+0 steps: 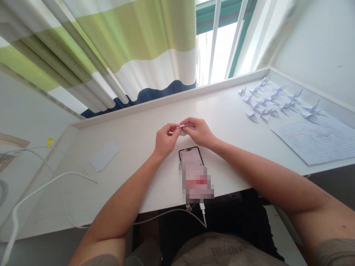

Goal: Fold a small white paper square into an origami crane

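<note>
My left hand (pixel 164 139) and my right hand (pixel 198 130) meet above the middle of the white desk (pixel 138 155). Both pinch a small folded piece of white paper (pixel 181 127) between fingertips and thumbs. The paper is seen almost edge-on, so its shape is hard to make out. Just below my hands a phone (pixel 194 173) lies on the desk with its screen lit and a white cable plugged into its near end.
Several folded paper cranes (pixel 273 101) stand at the back right, beside a lined sheet of paper (pixel 318 142). A small white slip (pixel 104 156) lies at the left. White cables (pixel 55 181) trail over the left side. A striped curtain (pixel 111 48) and window are behind.
</note>
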Demonstrator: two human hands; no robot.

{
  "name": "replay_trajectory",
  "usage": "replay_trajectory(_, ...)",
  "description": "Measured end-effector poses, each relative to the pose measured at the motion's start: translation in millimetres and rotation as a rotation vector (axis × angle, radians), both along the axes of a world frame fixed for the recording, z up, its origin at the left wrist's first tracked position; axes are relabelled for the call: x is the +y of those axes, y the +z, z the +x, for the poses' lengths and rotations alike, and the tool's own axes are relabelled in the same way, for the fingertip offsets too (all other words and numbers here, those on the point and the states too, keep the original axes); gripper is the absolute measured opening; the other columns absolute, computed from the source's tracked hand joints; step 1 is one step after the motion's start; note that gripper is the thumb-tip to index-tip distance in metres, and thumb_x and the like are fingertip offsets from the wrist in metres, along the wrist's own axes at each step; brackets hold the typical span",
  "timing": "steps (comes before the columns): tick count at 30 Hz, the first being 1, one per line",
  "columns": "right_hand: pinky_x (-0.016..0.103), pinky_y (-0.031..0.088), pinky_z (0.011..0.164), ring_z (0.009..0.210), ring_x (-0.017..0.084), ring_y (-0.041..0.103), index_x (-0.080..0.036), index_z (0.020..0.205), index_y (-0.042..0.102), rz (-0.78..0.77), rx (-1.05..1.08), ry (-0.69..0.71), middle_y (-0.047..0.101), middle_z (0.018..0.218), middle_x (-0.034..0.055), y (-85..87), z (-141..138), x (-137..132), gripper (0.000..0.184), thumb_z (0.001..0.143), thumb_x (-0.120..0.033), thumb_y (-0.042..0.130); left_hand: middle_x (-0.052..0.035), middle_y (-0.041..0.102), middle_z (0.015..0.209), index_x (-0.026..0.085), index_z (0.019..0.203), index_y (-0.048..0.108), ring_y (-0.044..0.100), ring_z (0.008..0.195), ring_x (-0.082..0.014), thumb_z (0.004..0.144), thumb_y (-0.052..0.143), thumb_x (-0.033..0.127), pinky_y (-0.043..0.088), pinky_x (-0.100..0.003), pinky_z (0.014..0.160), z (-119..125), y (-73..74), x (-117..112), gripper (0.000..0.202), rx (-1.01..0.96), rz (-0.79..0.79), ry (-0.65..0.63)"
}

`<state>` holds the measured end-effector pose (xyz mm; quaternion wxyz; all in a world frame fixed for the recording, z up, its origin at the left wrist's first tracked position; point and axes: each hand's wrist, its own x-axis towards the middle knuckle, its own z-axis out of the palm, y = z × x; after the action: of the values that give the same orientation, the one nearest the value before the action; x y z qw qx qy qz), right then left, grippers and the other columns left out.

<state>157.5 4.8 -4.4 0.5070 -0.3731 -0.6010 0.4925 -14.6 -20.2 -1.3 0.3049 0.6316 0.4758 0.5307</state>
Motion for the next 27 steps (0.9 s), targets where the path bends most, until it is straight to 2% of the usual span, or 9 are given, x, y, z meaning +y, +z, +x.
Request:
replay_trajectory(3,0.039,0.063,0.086,0.083,0.022,0.078,-0.019,0.095,0.076,-0.034,-0.031,-0.022,0.083,0.088,0.0064,-0.2,0.1,0.0,0.015,0.081,-0.024,0.077,-0.0048,0.08,0.087,0.022,0.091,0.08,0.074,0.079,-0.0192,0.09,0.078,0.033,0.056,-0.03,0.07,0.8,2.6,-2.5,0.011,0.058,0.036,0.02)
replay_trajectory(6,0.037,0.062,0.078,0.079,0.022,0.075,-0.018,0.084,0.077,-0.085,-0.041,-0.02,0.081,0.082,0.0072,-1.3,0.4,1.0,0.012,0.082,-0.029,0.074,-0.0048,0.081,0.09,0.023,0.091,0.079,0.074,0.083,-0.02,0.092,0.075,0.032,0.056,-0.031,0.073,2.0,3.6,-4.5,0.01,0.131,0.095,0.031)
replay_trajectory(8,0.037,0.061,0.077,0.079,0.021,0.075,-0.018,0.081,0.077,-0.058,-0.04,-0.026,0.08,0.08,0.0073,-1.5,0.5,0.6,0.014,0.083,-0.031,0.073,-0.0047,0.081,0.091,0.023,0.092,0.078,0.074,0.083,-0.0198,0.093,0.074,0.031,0.055,-0.03,0.072,2.6,3.8,-5.3,0.009,0.157,0.117,0.03)
replay_trajectory(11,0.037,0.061,0.078,0.079,0.021,0.075,-0.018,0.084,0.077,0.02,-0.046,-0.051,0.081,0.082,0.0063,0.7,0.3,-2.8,0.013,0.082,-0.031,0.074,-0.0033,0.078,0.088,0.023,0.093,0.074,0.072,0.079,-0.0184,0.093,0.074,0.029,0.053,-0.029,0.07,3.6,4.3,-6.1,0.007,0.15,0.115,0.043)
replay_trajectory(15,0.037,0.061,0.074,0.073,0.02,0.074,-0.021,0.093,0.073,0.033,-0.023,-0.072,0.079,0.077,0.0029,6.5,-0.2,-8.5,0.012,0.084,-0.029,0.073,-0.0015,0.075,0.084,0.024,0.09,0.071,0.071,0.077,-0.0177,0.091,0.072,0.028,0.055,-0.03,0.073,4.6,5.5,-6.5,0.005,0.115,0.119,0.045)
replay_trajectory(19,0.038,0.061,0.073,0.071,0.019,0.071,-0.021,0.093,0.072,0.07,-0.026,-0.066,0.076,0.076,0.0022,10.5,0.5,-9.7,0.011,0.086,-0.03,0.07,-0.0017,0.075,0.086,0.024,0.088,0.072,0.07,0.079,-0.0174,0.089,0.072,0.028,0.055,-0.03,0.074,4.2,6.6,-6.8,0.004,0.072,0.123,0.029)
replay_trajectory(23,0.037,0.06,0.073,0.072,0.018,0.069,-0.022,0.095,0.072,0.09,-0.022,-0.067,0.075,0.079,0.0018,10.4,1.4,-7.4,0.015,0.087,-0.034,0.07,-0.0025,0.075,0.088,0.023,0.09,0.075,0.069,0.083,-0.0181,0.089,0.076,0.038,0.056,-0.029,0.07,3.3,7.9,-6.5,0.015,-0.017,0.053,-0.039)
replay_trajectory(27,0.036,0.058,0.069,0.069,0.018,0.067,-0.023,0.096,0.065,0.076,0.003,-0.075,0.07,0.076,-0.0009,7.5,0.6,-4.7,0.02,0.085,-0.036,0.074,-0.0017,0.072,0.082,0.022,0.09,0.072,0.067,0.076,-0.0161,0.087,0.082,0.053,0.056,-0.027,0.063,2.4,7.5,-3.1,0.033,-0.17,-0.043,-0.118)
